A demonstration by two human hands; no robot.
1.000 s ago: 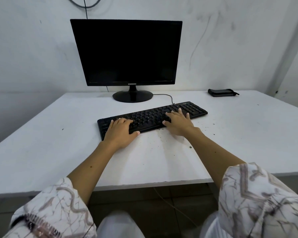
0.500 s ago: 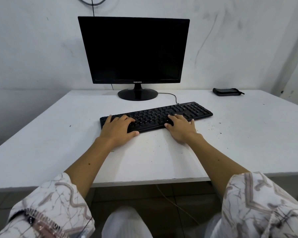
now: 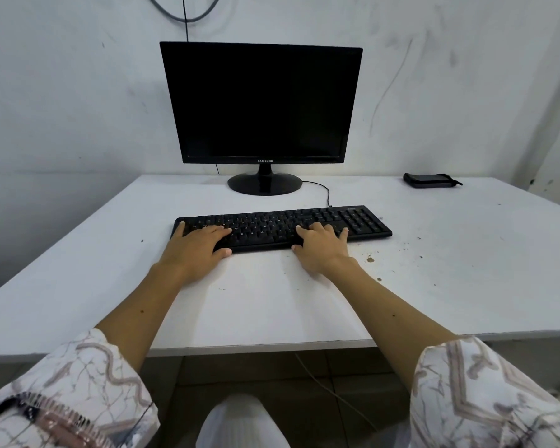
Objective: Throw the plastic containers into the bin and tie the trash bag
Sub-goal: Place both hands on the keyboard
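No plastic container, bin or trash bag is in view. My left hand (image 3: 196, 245) rests palm down on the left end of a black keyboard (image 3: 282, 226), fingers spread and relaxed. My right hand (image 3: 322, 247) rests the same way on the keyboard's middle right, fingers on the keys. Neither hand holds anything. The keyboard lies straight across a white table (image 3: 466, 270) in front of me.
A black monitor (image 3: 261, 103), screen dark, stands behind the keyboard against the wall. A small black case (image 3: 429, 180) lies at the table's far right. Brown crumbs and specks dot the table right of the keyboard. A cable hangs under the table's front edge.
The keyboard has turned from a slant to lie straight across the table under both hands. My view has shifted so the monitor sits more centred.
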